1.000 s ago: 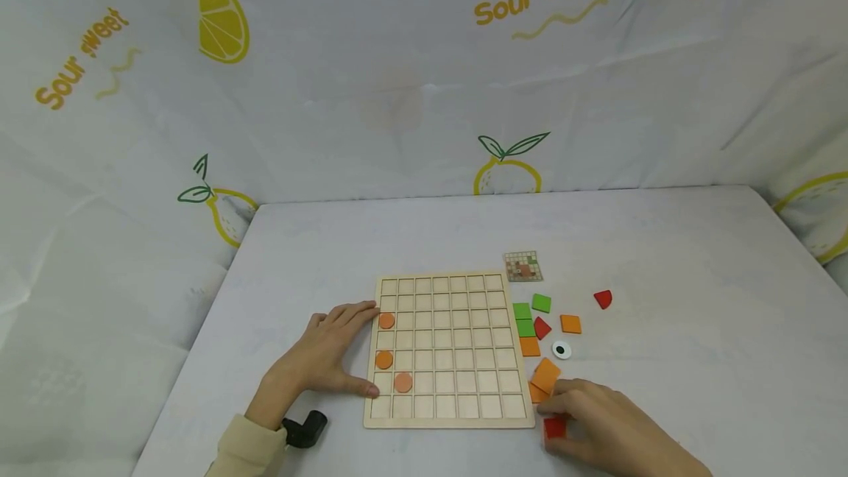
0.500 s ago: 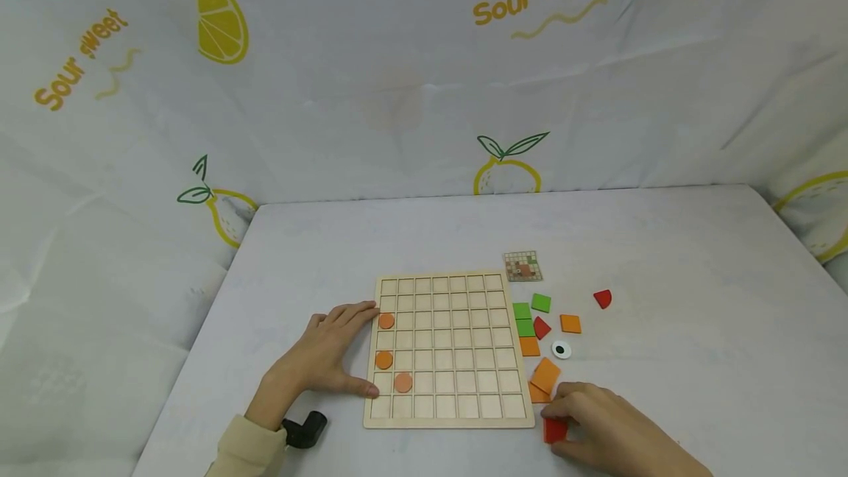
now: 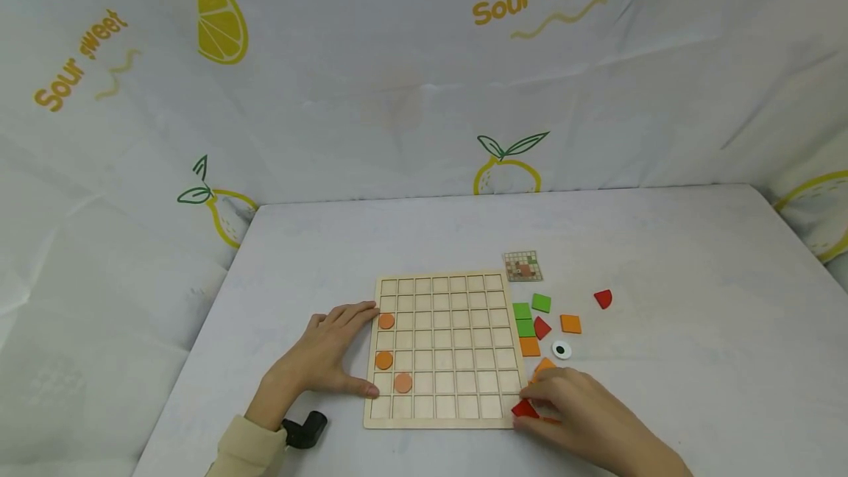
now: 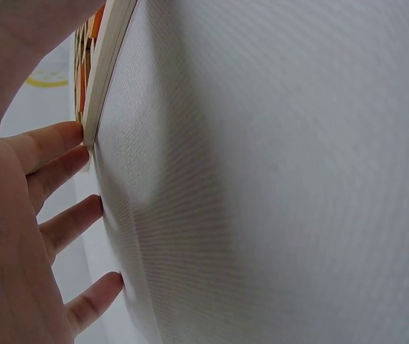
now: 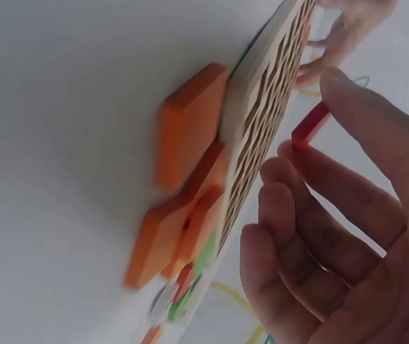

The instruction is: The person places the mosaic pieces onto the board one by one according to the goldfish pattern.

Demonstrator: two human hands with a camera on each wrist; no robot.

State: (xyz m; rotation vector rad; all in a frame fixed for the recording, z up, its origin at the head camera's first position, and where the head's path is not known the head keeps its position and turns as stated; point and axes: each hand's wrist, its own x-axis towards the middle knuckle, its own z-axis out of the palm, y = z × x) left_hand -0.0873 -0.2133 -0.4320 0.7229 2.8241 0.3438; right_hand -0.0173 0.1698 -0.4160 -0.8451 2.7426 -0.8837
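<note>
My right hand (image 3: 586, 414) pinches a red tile (image 3: 525, 409) between thumb and index finger, over the front right corner of the wooden grid board (image 3: 450, 423). In the right wrist view the red tile (image 5: 310, 127) is held edge-on, above the board's level, with the other fingers loosely bent. My left hand (image 3: 324, 355) rests along the board's left edge, fingers spread, thumb at the front left. Fingertips touch the board's side in the left wrist view. Orange discs (image 3: 403, 383) lie in cells on the board's left side.
Right of the board lie green tiles (image 3: 541, 303), orange tiles (image 3: 570, 324), red pieces (image 3: 603, 299) and a white eye disc (image 3: 561, 350). Some orange tiles are partly covered by my right hand. A small pattern card (image 3: 523, 266) lies behind the board's right corner.
My right hand has lifted the red tile from the table beside the board and carried it left and slightly away, over the board's corner. My left hand and the board have stayed put.
</note>
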